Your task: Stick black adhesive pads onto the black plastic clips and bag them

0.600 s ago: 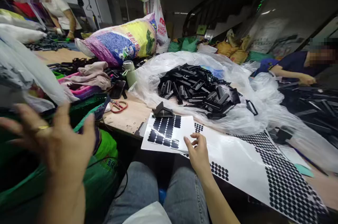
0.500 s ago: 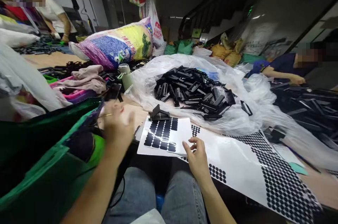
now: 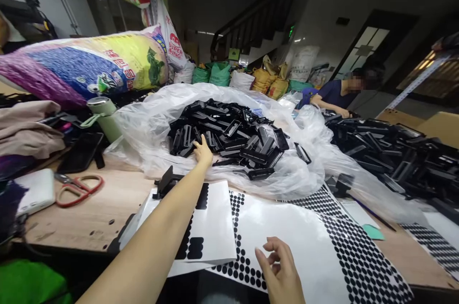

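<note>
My left hand reaches over the near edge of a heap of black plastic parts, fingers apart and holding nothing that I can see. The heap sits in clear plastic sheeting. Beneath my left forearm lies a white sheet with black rounded stickers, partly hidden by the arm. One black plastic stand-like part rests at that sheet's far corner. Lower right, my right hand hovers over a larger sheet of black round dots. Its thumb and forefinger are apart, the other fingers loosely bent, with nothing between them.
Red-handled scissors, a phone, a white box-like device and a green bottle are on the left. Another person works behind a second black heap at right. A printed sack stands back left.
My left hand has moved from the table's left side forward to the heap. The view has turned right, bringing the scissors into sight. My right hand stays near the sheets, empty.
</note>
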### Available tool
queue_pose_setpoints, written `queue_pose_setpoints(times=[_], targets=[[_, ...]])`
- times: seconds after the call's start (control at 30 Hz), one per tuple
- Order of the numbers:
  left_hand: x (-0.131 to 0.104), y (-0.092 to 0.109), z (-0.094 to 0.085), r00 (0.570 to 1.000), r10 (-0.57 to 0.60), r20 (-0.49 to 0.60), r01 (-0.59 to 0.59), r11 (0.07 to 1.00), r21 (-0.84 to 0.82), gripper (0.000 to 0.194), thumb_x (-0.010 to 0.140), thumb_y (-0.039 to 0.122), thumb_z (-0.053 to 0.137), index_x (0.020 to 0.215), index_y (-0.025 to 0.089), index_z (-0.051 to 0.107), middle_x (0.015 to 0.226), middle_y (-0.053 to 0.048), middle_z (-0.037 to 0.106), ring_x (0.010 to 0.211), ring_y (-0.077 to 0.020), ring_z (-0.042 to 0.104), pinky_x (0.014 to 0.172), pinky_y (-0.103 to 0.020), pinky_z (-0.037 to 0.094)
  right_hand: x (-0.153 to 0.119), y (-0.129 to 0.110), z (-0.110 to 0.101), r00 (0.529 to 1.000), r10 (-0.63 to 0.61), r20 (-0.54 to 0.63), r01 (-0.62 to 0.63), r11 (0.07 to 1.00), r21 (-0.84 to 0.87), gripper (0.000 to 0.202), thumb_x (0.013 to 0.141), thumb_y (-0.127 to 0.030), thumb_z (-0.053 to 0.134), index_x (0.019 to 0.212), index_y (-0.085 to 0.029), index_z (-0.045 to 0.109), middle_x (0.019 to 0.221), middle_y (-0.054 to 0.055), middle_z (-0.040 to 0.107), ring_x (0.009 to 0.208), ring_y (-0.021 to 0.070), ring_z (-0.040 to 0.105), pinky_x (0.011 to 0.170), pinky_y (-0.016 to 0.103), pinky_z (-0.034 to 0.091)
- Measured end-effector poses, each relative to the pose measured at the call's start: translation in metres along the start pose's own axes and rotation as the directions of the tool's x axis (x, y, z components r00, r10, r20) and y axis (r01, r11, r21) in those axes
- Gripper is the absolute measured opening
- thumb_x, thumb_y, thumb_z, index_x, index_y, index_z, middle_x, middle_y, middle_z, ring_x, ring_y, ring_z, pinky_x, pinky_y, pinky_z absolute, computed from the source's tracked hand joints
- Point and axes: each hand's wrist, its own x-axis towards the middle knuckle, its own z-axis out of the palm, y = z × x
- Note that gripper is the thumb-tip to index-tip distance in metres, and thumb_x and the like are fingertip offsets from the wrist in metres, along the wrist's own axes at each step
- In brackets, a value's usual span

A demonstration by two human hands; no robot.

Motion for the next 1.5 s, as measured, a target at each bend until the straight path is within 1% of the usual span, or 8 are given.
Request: queue_pose_setpoints(times=[0.27,0.5,0.73,1.0,1.07,1.23,1.37,1.5], targets=[[-0.019,-0.001,-0.022,0.947,0.319,-0.035,-0.318,0.948,0.030,0.076,0.072,0.014,0.056,0.139,0.018,0.021,0.131,-0.018,0.037,0.113,-0.0295,0.046,0.093,-0.037,0.035,0.035,0.002,-0.016,0.984,-0.054,0.172,0.103,0.952,-0.287,0.024,0.080,-0.043,0.048,0.086,-0.021,0.051,0.092,0.008,0.057,0.078,0.0193,0.055,0.061,0.030,0.047],[-0.134,-0.064,-0.060,0.776,0.548,0.313,-0.500,0.836,-0.227,0.071,0.070,0.028,0.057,0.136,0.021,0.030,0.113,-0.006,0.058,0.095,-0.0218,0.057,0.083,-0.031,0.044,-0.008,0.027,-0.036,0.645,-0.531,0.549,0.764,0.464,-0.448,0.042,0.079,-0.011,0.047,0.119,-0.024,0.049,0.127,0.007,0.051,0.117,0.0255,0.044,0.094,0.043,0.036],[-0.162,-0.111,-0.051,0.695,0.625,0.355,-0.693,0.713,0.102,0.068,0.074,0.023,0.053,0.138,0.018,0.029,0.118,-0.015,0.051,0.113,-0.0311,0.043,0.086,-0.042,0.040,0.052,0.059,-0.044,0.549,-0.636,0.543,0.829,0.326,-0.455,0.039,0.084,-0.002,0.036,0.110,-0.018,0.058,0.107,0.006,0.065,0.104,0.0179,0.055,0.094,0.037,0.038],[-0.181,-0.129,-0.052,0.706,0.670,0.227,-0.707,0.651,0.276,0.053,0.083,0.025,0.045,0.134,0.031,0.035,0.136,-0.014,0.033,0.117,-0.0320,0.039,0.089,-0.045,0.037,0.044,0.011,-0.041,0.745,-0.392,0.539,0.620,0.704,-0.346,0.030,0.084,-0.035,0.049,0.109,-0.023,0.057,0.116,0.007,0.058,0.110,0.0226,0.051,0.094,0.043,0.038],[-0.181,-0.135,-0.053,0.736,0.629,0.248,-0.676,0.690,0.256,0.053,0.083,0.022,0.043,0.135,0.030,0.034,0.134,-0.013,0.036,0.116,-0.0311,0.040,0.090,-0.045,0.037,0.027,-0.012,-0.015,0.829,-0.312,0.464,0.461,0.851,-0.252,0.026,0.087,-0.032,0.041,0.103,-0.020,0.058,0.106,0.007,0.061,0.101,0.0184,0.055,0.087,0.035,0.043],[-0.172,-0.148,-0.064,0.836,0.509,0.205,-0.523,0.852,0.018,0.053,0.081,0.022,0.046,0.133,0.024,0.039,0.126,-0.013,0.045,0.113,-0.0268,0.045,0.094,-0.041,0.037,-0.002,-0.048,0.068,0.812,-0.141,0.566,0.351,0.894,-0.280,0.017,0.083,-0.026,0.049,0.091,-0.016,0.059,0.090,0.010,0.062,0.081,0.0195,0.059,0.073,0.032,0.045],[-0.167,-0.150,-0.089,0.926,0.262,0.270,-0.116,0.881,-0.458,0.057,0.076,0.032,0.055,0.130,0.021,0.042,0.106,-0.008,0.059,0.082,-0.0190,0.059,0.075,-0.033,0.048,-0.009,-0.049,0.100,0.884,-0.036,0.467,0.288,0.827,-0.482,0.009,0.077,-0.018,0.053,0.083,-0.013,0.057,0.086,0.015,0.059,0.080,0.0255,0.058,0.069,0.036,0.043],[-0.168,-0.147,-0.114,0.824,0.122,0.554,0.370,0.624,-0.688,0.055,0.075,0.026,0.056,0.128,0.017,0.045,0.079,-0.005,0.065,0.060,-0.0133,0.059,0.050,-0.022,0.045,-0.013,-0.047,0.102,0.889,-0.039,0.456,0.262,0.861,-0.437,0.006,0.077,-0.016,0.048,0.078,-0.017,0.054,0.082,0.012,0.058,0.073,0.0230,0.057,0.064,0.034,0.042]])
